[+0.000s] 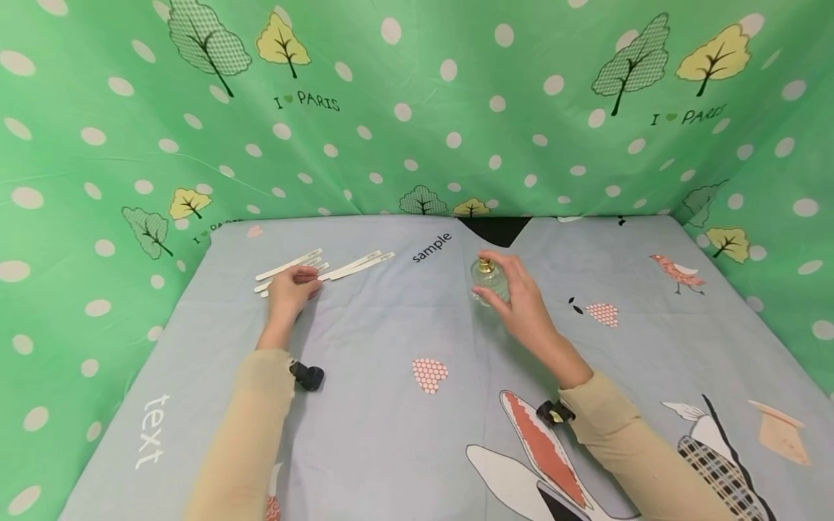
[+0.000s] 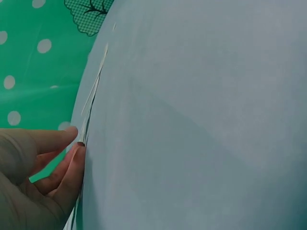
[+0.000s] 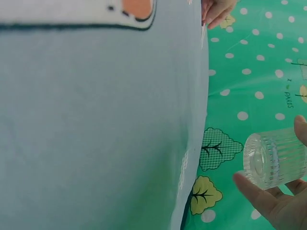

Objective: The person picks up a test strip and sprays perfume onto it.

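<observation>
A round clear glass perfume bottle (image 1: pixel 486 282) with a gold neck is gripped in my right hand (image 1: pixel 524 300), thumb on one side and a finger at its top. In the right wrist view the ribbed bottle (image 3: pixel 276 158) is held off the cloth, base showing. My left hand (image 1: pixel 291 291) is at the white paper test strips (image 1: pixel 287 265), its fingertips right at them; another pair of strips (image 1: pixel 361 266) fans out to its right. In the left wrist view, the left fingertips (image 2: pixel 79 148) stand slightly apart beside thin strip edges (image 2: pixel 98 72).
A grey-blue printed cloth (image 1: pixel 371 333) covers the table. A green dotted curtain (image 1: pixel 449 108) rises behind it and along both sides. The hearts, bird and words on the cloth are flat prints. Black camera units (image 1: pixel 308 375) are strapped on both wrists.
</observation>
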{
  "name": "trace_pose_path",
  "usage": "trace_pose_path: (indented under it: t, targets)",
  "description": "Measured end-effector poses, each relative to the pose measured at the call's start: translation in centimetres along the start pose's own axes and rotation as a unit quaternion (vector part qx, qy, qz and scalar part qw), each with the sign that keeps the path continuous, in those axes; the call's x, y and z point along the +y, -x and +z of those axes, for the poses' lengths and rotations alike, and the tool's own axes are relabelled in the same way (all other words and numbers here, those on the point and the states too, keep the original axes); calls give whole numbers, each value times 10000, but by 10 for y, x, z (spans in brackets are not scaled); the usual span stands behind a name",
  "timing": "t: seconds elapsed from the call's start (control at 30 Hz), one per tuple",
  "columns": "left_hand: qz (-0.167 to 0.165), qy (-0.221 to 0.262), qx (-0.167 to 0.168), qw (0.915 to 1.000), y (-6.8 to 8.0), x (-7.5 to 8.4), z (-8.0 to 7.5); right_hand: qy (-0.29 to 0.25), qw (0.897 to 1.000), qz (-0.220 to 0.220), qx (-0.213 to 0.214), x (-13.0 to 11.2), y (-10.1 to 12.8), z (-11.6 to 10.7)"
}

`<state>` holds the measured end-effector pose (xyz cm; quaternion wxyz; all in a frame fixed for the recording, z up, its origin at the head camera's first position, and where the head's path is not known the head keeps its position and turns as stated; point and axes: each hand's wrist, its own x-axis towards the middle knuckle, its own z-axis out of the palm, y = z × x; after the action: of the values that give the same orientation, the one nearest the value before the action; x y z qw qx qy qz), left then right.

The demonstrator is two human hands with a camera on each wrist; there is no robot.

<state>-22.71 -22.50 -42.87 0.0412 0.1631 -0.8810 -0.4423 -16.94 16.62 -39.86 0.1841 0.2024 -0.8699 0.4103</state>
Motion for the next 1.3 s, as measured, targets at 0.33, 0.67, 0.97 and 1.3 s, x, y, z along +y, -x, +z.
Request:
trace_pose_path:
  t: [0.33, 0.67, 0.97, 1.3]
  targets:
    - [146, -153, 61, 9998, -2, 0, 4, 28, 10000, -57, -54, 1, 3, 1]
    - [-114, 713, 147, 9973, 3, 4, 0, 117, 9999, -60, -51, 0, 3, 1]
    - [0, 1667, 6, 9860, 17, 24, -6, 182, 9998, -63, -86, -2, 3, 1]
    - [600, 2215, -234, 9730, 47, 53, -9, 212, 9994, -169, -192, -4, 2, 5]
